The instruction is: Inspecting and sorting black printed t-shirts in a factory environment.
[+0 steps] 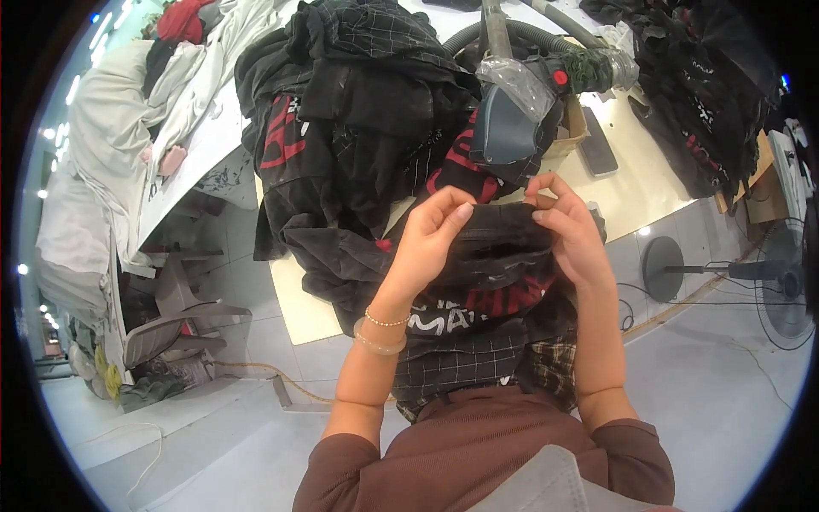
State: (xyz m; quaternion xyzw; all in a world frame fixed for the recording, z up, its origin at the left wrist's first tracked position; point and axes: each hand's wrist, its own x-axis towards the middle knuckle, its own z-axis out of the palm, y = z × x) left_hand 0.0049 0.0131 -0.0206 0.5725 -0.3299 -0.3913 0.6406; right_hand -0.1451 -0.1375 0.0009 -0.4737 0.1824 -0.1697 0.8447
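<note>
A black garment (495,243) with red and white print lies across my lap and the table's near edge. My left hand (437,229) is closed in a pinch at its upper edge, thumb against the bent forefinger. My right hand (570,229) pinches the same edge a short way to the right, its fingers curled. Cloth stretches between the two hands. Just beyond them stands a blue-grey machine head (510,128), with clear plastic wrapped over it and a red button on its side. Any thread between the fingertips is too small to make out.
A large heap of black garments (358,111) covers the table's left part; more black garments (695,102) hang over the right end. A dark phone (597,141) lies beside a small box. A ribbed hose (529,34) runs behind. A fan (781,269) stands at right, a chair (175,328) at left.
</note>
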